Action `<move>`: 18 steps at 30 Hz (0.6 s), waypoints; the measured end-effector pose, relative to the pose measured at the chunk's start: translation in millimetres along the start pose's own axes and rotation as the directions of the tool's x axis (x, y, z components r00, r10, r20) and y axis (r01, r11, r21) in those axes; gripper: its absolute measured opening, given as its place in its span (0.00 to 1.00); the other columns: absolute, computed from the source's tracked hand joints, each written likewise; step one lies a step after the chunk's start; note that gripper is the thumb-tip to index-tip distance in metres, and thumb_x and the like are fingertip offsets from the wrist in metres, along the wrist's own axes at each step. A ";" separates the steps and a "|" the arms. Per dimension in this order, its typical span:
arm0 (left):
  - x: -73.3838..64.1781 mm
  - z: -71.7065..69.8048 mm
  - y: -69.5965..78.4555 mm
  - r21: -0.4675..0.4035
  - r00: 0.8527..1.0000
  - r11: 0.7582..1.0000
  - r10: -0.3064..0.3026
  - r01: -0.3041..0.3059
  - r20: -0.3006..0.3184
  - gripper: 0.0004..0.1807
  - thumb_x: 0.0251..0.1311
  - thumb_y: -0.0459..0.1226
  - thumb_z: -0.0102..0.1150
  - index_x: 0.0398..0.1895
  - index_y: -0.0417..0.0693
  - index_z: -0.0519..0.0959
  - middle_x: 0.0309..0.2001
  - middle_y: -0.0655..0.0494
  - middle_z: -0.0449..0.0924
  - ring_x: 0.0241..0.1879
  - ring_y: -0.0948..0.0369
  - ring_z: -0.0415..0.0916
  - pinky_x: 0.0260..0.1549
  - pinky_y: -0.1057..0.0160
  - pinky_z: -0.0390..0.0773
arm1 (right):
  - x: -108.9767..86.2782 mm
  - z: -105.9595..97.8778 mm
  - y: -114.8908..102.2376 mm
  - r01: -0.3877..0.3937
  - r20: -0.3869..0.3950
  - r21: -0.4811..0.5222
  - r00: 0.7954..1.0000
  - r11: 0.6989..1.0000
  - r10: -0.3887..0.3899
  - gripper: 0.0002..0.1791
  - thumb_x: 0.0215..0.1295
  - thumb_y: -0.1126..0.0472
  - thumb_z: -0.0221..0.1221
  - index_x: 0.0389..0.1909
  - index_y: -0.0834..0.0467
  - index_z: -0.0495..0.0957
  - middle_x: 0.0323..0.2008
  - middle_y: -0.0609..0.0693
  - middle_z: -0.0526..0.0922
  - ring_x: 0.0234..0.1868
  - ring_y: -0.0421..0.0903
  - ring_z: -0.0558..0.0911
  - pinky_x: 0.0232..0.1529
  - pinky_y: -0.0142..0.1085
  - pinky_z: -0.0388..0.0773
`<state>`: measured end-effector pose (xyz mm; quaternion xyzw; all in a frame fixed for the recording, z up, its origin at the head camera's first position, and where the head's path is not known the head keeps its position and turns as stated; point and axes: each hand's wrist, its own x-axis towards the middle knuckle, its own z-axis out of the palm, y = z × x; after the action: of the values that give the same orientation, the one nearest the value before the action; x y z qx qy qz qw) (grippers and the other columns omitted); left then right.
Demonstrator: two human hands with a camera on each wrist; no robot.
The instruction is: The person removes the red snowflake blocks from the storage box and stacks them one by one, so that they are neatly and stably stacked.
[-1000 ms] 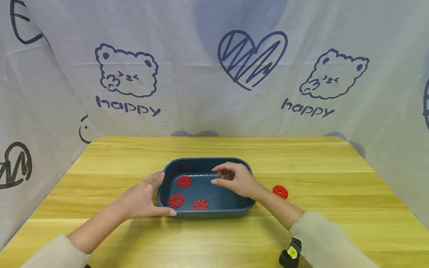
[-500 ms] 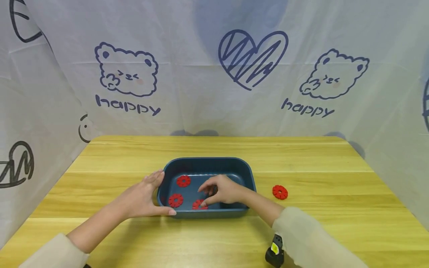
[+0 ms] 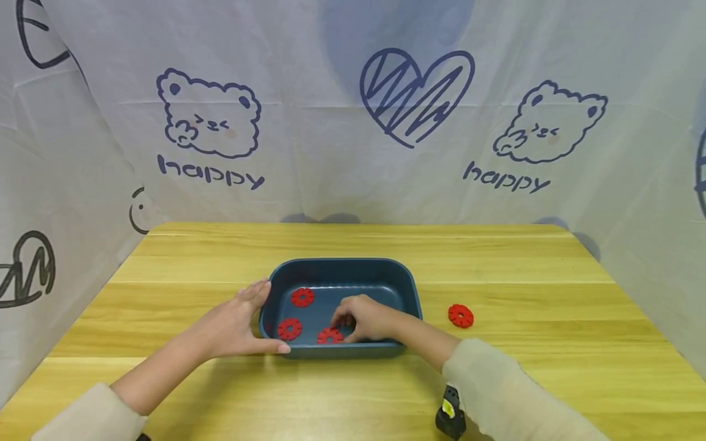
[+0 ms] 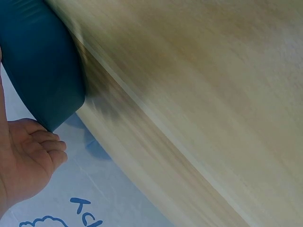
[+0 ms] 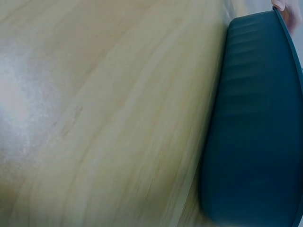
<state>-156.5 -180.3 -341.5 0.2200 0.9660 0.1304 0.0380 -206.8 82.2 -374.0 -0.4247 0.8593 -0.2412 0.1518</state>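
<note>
A dark blue plastic tub [image 3: 342, 352] stands on the wooden table. My left hand [image 3: 234, 327] holds its left end, the thumb along the front rim and the fingers at the left side; the left wrist view shows those fingers [image 4: 40, 146] bent at the rim. Inside lie red notched discs: one at the back left [image 3: 302, 297], one at the front left [image 3: 289, 329] and one near the front wall [image 3: 329, 335]. My right hand [image 3: 369, 318] is in the tub with bent fingers, thumb and fingertips at the edge of the front-wall disc. Whether they pinch it is unclear.
Another red notched disc [image 3: 461, 316] lies on the table right of the tub, beyond my right forearm. The tabletop [image 3: 524, 263] ends at the back against a white cloth [image 3: 309, 141] with drawn bears and a heart. Cloth also hangs at both sides.
My right hand has moved from the tub's right half leftward and down to the disc near the front wall. My left hand and the discs stay where they were.
</note>
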 end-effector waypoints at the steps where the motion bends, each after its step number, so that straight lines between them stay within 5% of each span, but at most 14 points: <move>1: 0.2 -0.1 0.1 0.000 1.000 1.000 0.002 -0.002 -0.001 0.63 0.39 0.70 0.59 0.68 0.30 0.55 0.69 0.34 0.52 0.63 0.31 0.56 0.56 0.37 0.65 | -0.1 0.0 0.0 0.007 -0.002 -0.016 1.000 1.000 -0.007 0.14 0.49 0.66 0.68 0.39 0.63 0.82 0.33 0.52 0.79 0.32 0.41 0.76 0.35 0.24 0.74; 18: 0.4 0.2 0.9 0.000 1.000 1.000 -0.008 0.008 0.008 0.63 0.39 0.70 0.59 0.68 0.31 0.55 0.70 0.35 0.52 0.63 0.30 0.56 0.55 0.36 0.66 | 1.6 3.4 -1.7 0.024 -0.054 -0.082 0.998 0.996 -0.028 0.07 0.48 0.67 0.68 0.29 0.63 0.82 0.28 0.51 0.77 0.28 0.38 0.73 0.30 0.21 0.70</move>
<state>-156.4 -179.3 -341.4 0.2165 0.9667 0.1296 0.0422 -205.1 79.0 -376.1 -0.4348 0.8667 -0.2195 0.1072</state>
